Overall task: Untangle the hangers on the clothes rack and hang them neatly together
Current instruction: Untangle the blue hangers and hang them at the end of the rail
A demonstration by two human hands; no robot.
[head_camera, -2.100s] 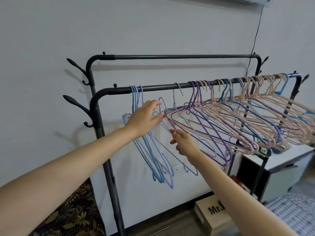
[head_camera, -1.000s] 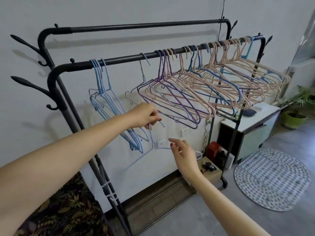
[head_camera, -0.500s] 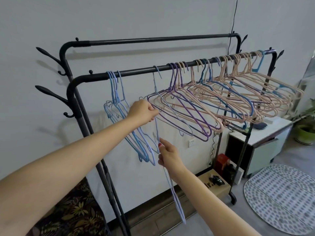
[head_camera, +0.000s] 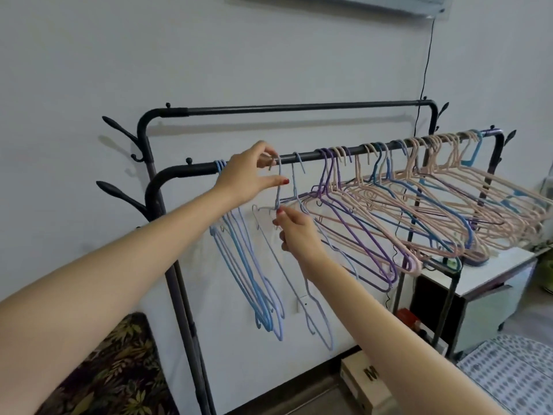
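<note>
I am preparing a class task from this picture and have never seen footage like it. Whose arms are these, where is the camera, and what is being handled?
The camera sits on a person's head and looks forward, so both bare arms are the wearer's own. In front stands a black clothes rack with two rails. On the front rail, a tidy blue bunch of hangers hangs at the left, and a tangled pink, purple and blue mass lies to the right. The left hand pinches the hook of one pale lilac hanger up at the rail, while the right hand grips its neck just below.
</note>
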